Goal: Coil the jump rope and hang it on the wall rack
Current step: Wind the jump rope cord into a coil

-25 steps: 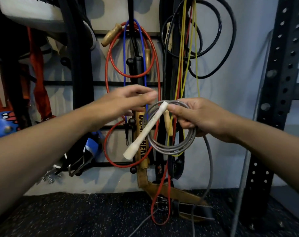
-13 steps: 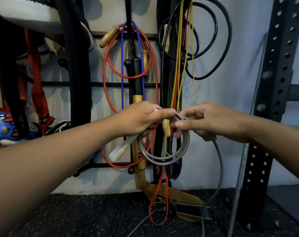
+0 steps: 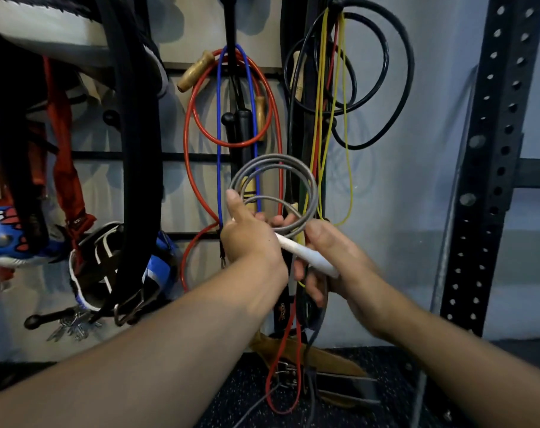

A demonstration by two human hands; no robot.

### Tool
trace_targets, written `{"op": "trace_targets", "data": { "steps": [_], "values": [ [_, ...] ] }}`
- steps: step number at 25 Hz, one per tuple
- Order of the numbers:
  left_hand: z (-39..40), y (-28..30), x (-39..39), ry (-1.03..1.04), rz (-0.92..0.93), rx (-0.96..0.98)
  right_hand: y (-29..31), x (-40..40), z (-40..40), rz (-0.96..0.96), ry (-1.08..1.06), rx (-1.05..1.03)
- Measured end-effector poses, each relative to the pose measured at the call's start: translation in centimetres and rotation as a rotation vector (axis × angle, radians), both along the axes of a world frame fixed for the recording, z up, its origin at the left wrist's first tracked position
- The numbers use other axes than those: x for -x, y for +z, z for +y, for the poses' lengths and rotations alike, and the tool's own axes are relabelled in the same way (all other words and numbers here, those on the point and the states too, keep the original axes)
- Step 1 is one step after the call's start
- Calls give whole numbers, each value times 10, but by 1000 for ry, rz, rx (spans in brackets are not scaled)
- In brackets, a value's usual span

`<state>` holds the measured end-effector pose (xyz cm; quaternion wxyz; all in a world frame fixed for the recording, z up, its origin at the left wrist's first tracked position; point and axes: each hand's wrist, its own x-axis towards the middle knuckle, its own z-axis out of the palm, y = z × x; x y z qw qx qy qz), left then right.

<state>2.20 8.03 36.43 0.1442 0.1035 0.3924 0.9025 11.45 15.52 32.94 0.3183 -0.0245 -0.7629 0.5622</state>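
**Coil held just below the rack pegs**

Wall rack point(image 3: 201, 156) straight ahead, crowded with ropes. Grey jump rope point(image 3: 276, 193) coiled upright above both hands, close before the rack. White handle point(image 3: 305, 253) slanting down-right, across the coil's foot. Left hand point(image 3: 250, 239) pinching the loops; right hand point(image 3: 330, 254) wrapped round the handle. Free pegs up and ahead.

Grey jump rope point(image 3: 305, 186) with a white handle point(image 3: 305, 253); red rope point(image 3: 194, 143), blue rope point(image 3: 219, 149), yellow rope point(image 3: 349, 180), black rope point(image 3: 407, 88) behind.
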Motion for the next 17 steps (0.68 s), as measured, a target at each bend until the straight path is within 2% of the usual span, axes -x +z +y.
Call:
{"op": "trace_targets", "data": {
  "steps": [3, 5, 7, 9, 12, 13, 17],
  "values": [
    [4, -9, -1, 39, 35, -16, -11, 5, -4, 103, -121, 202],
    [1, -20, 7, -6, 172, 41, -8, 8, 1, 83, -185, 275],
    [-9, -30, 20, -107, 328, 106, -1, 5, 8, 48, -200, 244],
    [-24, -36, 34, -246, 458, 200, 5, -2, 17, -25, -204, 151],
    [-51, -23, 56, -409, 578, 332, 19, -13, 31, -226, -208, -101],
    [-59, -13, 62, -408, 685, 437, 25, -16, 34, -308, -213, -194],
    [-63, 32, 51, -406, 1359, 964, 44, -19, 35, -516, -209, -487]
  ]
}}
